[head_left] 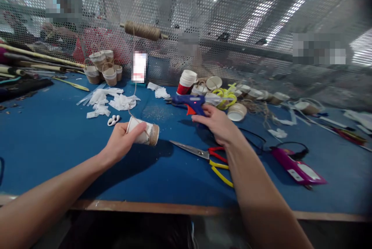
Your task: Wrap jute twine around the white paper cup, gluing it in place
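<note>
Cup (148,133) sideways in left fingers (139,129)

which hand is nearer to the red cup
Right. The right hand, holding the glue gun, is in front and right of the red cup; the left hand is farther, in front and left.

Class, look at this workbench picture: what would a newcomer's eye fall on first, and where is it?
Probably the blue glue gun with its orange trigger, held in the right hand near the middle. Next come the red-and-yellow-handled scissors, lying open on the blue table beside the right forearm. The left hand holds a tilted, twine-banded paper cup to their left.
</note>
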Motion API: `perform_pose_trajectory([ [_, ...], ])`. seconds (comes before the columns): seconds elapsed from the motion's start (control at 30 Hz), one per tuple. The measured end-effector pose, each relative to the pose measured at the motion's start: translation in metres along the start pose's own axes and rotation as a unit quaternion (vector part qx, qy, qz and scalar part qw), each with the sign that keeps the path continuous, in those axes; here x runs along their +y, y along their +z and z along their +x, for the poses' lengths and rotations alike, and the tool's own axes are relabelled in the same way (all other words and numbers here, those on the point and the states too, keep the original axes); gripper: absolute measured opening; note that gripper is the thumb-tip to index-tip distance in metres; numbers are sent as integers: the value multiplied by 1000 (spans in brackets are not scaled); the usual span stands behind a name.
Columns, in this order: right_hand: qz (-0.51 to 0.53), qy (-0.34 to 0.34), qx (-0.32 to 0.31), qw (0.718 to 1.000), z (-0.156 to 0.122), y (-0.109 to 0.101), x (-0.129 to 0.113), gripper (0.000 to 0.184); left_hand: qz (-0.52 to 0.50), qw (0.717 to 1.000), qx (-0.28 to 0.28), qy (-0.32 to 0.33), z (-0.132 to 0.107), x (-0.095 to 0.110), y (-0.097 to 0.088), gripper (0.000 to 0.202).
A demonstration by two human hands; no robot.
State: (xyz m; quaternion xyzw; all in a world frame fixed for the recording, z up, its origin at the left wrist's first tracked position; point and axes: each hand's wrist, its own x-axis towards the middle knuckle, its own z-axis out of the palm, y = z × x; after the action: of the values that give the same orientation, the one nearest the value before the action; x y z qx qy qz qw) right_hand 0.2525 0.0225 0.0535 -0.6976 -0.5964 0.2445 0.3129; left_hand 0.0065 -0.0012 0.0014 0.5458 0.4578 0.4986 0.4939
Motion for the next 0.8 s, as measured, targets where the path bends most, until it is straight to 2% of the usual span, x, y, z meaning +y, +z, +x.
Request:
perform_pose_trajectory([
  [0.03, 91, -6, -16, 996, -5, -3, -5, 24, 16, 1000, 0, 8, 0, 0, 0, 33],
  [0.1, 208, -11, -51, 977, -16, -4, -14, 23, 43, 999, -4, 25, -1, 0, 0, 35],
  [0.17, 237, -31, -79, 968, -28, 1, -20, 23, 60, 997, -7, 38, -2, 2, 1, 35],
  [0.27, 186, -81, -107, 973, -45, 12, -24, 22, 75, 996, 0, 57, -3, 5, 1, 35],
  [0.37, 110, -89, -101, 985, -60, 18, -24, 23, 90, 994, 12, 64, 0, 5, 0, 37],
  [0.57, 5, -131, -97, 987, -69, 19, -20, 21, 102, 993, 26, 62, 7, 3, -3, 37],
  [0.73, -96, -267, -89, 955, -67, 20, -16, 20, 134, 987, 23, 85, 6, 3, -2, 39],
  [0.8, -118, -292, -83, 945, -65, 19, -14, 20, 142, 985, 26, 96, 5, 3, -2, 39],
])
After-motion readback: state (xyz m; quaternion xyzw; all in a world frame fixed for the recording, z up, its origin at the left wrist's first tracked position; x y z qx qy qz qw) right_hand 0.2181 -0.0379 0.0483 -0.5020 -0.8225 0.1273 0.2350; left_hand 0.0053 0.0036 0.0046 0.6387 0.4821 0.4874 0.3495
